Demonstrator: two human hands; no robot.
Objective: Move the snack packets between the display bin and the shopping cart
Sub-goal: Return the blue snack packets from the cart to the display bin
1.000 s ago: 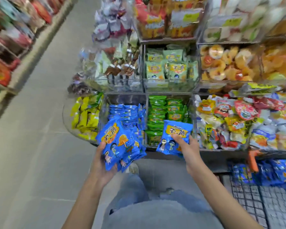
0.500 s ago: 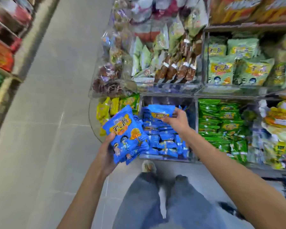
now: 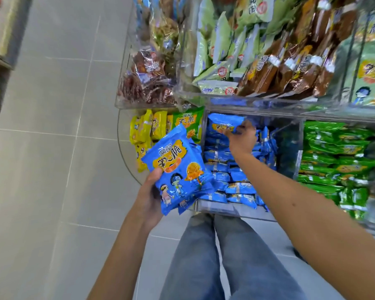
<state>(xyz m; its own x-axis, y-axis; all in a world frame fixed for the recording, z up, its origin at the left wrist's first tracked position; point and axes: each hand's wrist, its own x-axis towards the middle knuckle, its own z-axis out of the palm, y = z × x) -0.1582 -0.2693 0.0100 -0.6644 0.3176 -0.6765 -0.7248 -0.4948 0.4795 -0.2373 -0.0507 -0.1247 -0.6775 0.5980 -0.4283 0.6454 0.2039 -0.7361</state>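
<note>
My left hand (image 3: 148, 197) grips a stack of blue snack packets (image 3: 174, 167) held upright in front of the display's lower tier. My right hand (image 3: 241, 138) reaches into the clear display bin (image 3: 230, 210) and pinches a single blue packet (image 3: 224, 123) over the back of the blue pile (image 3: 236, 180) lying in it. The shopping cart is out of view.
Yellow packets (image 3: 144, 131) fill the bin to the left, green packets (image 3: 336, 156) the bin to the right. Clear upper bins hold brown (image 3: 290, 70) and pale green snacks (image 3: 221, 46). Grey tiled aisle floor (image 3: 52, 148) lies to the left. My legs stand below the bin.
My right hand has carried its single blue packet from in front of the green bin leftward into the blue bin and further back. The view has swung left, losing the cart.
</note>
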